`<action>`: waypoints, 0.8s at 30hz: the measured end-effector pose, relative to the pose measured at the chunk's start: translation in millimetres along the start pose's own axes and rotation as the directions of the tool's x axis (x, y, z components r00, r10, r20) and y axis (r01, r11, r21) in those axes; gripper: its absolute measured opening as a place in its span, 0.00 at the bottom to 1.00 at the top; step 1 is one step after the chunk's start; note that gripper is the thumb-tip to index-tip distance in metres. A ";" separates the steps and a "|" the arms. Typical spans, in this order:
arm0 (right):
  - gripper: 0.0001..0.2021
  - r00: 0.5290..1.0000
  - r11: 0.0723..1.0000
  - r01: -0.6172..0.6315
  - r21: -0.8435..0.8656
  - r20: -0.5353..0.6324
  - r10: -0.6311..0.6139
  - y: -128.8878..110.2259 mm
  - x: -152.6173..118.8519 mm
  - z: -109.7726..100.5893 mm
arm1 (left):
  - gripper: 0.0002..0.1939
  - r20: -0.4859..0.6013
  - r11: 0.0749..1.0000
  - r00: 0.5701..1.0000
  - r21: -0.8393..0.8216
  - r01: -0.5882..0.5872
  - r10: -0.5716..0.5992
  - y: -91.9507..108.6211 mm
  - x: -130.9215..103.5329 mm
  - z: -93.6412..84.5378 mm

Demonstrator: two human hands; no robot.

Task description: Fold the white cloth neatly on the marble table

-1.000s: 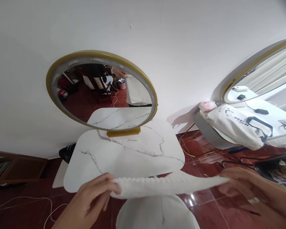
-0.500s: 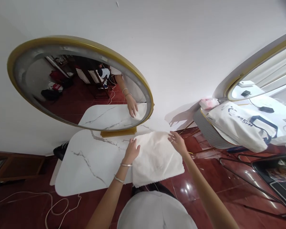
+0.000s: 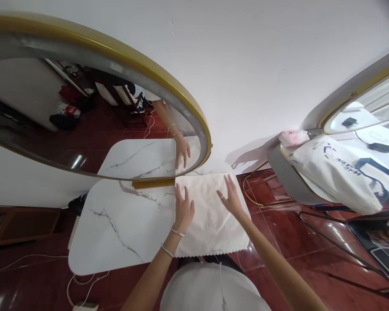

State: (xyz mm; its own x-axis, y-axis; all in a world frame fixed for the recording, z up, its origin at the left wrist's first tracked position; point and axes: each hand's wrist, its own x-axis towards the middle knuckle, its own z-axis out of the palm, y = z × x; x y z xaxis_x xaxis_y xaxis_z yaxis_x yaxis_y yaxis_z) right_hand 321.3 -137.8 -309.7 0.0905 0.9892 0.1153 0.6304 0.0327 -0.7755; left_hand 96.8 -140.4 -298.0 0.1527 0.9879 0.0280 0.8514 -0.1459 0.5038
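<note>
A white cloth (image 3: 210, 216) with a scalloped edge lies over the right end of the white marble-patterned table (image 3: 126, 233), its front edge reaching the table's near side. Faint creases run across it. My left hand (image 3: 184, 211) rests on the cloth's left part with fingers spread. On the upper right part of the cloth is my right hand (image 3: 230, 198), also with its fingers apart and palm down. Neither hand pinches the fabric.
An oval gold-rimmed mirror (image 3: 142, 65) stands at the table's back left. To the right are a second table with a white cloth bag (image 3: 340, 168), a pink tissue pack (image 3: 294, 138) and another mirror (image 3: 353, 93). Cables (image 3: 84, 280) lie on the red tiled floor.
The cloth's far edge now lies flat and straighter along the table. My right hand has moved left and inward from the far right corner, and its fingers have spread. The view has shifted slightly.
</note>
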 end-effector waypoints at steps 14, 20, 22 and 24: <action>0.28 0.980 0.901 0.121 -0.417 0.192 -0.043 0.8 32.3 65.4 | 0.32 0.064 0.975 0.997 0.222 0.032 -0.047 -3.1 71.4 18.9; 0.27 0.981 0.877 0.141 -0.460 0.183 -0.062 6.6 81.6 69.8 | 0.22 0.097 0.976 0.992 0.213 0.054 -0.076 -9.0 122.1 31.9; 0.27 0.981 0.870 0.147 -0.471 0.181 -0.068 8.7 95.6 71.9 | 0.21 0.107 0.975 0.990 0.212 0.065 -0.090 -10.7 135.9 36.4; 0.27 0.982 0.865 0.151 -0.479 0.176 -0.074 10.5 104.9 73.3 | 0.20 0.103 0.975 0.991 0.211 0.066 -0.090 -8.7 139.6 38.7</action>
State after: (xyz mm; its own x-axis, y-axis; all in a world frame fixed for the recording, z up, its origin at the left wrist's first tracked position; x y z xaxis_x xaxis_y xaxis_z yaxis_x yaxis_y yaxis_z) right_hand 280.9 -23.2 -351.2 -0.0933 0.9938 0.0613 0.9281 0.1091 -0.3560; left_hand 130.2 -3.3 -332.0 0.1269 0.9862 -0.1065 0.9463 -0.0882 0.3109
